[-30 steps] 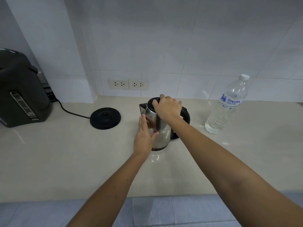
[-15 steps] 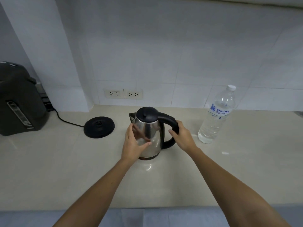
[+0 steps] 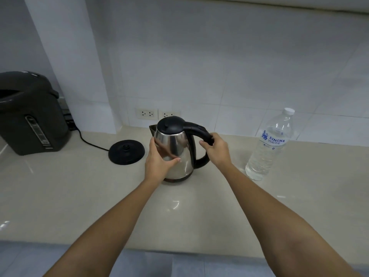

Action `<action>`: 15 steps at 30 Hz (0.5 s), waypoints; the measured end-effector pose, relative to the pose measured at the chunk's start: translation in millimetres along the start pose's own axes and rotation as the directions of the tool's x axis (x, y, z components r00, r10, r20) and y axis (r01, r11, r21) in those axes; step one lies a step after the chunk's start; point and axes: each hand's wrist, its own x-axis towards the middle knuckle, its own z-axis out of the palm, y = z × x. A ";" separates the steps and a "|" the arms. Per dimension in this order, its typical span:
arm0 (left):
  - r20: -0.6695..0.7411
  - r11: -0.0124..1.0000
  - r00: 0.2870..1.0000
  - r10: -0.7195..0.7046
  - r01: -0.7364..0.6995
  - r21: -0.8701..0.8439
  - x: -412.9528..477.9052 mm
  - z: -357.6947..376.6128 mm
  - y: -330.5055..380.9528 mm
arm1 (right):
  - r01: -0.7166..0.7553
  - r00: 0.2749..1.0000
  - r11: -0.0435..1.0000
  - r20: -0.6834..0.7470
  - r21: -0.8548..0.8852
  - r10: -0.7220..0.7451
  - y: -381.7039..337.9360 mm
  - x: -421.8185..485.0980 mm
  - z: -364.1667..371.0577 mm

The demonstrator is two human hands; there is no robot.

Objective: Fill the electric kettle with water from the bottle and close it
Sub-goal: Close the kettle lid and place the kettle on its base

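Near the middle of the frame your kettle (image 3: 175,148) stands upright on the pale counter (image 3: 60,192), its black lid (image 3: 169,124) down and its spout pointing toward the upper left. Your left hand (image 3: 159,162) lies flat against the steel side facing you, fingers spread upward and thumb stretched across the metal; it is an open palm pressed to the body, not a closed grasp. Your right hand (image 3: 216,150) is curled around the black handle (image 3: 197,134) on the kettle's right side, fingers wrapped over the upper curve so the grip is closed on it.

Right of centre, the water bottle (image 3: 269,144) stands upright with its white cap (image 3: 289,110) on, well apart from the kettle and from both hands; its label shows blue lettering. Left of the kettle, just beside it, the round black base (image 3: 126,151) sits on the counter, with a black cord (image 3: 87,139) running from it toward the left. At the left edge a dark water boiler (image 3: 30,114) stands against the wall. Behind the kettle, two white wall sockets (image 3: 157,113) sit low on the tiles (image 3: 219,66).
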 end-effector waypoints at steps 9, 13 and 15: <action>-0.052 0.990 0.997 0.058 -0.050 0.133 68.9 -82.5 5.6 | 0.039 0.999 0.992 0.000 0.116 -0.040 -59.8 37.0 74.3; -0.062 0.986 0.997 0.040 -0.030 0.166 94.9 -114.4 -14.7 | 0.018 1.000 0.991 0.020 0.134 -0.021 -78.3 48.6 118.3; -0.046 0.986 0.999 0.028 -0.020 0.167 108.2 -128.0 -25.9 | 0.001 1.000 0.992 0.026 0.128 -0.005 -83.8 54.1 140.8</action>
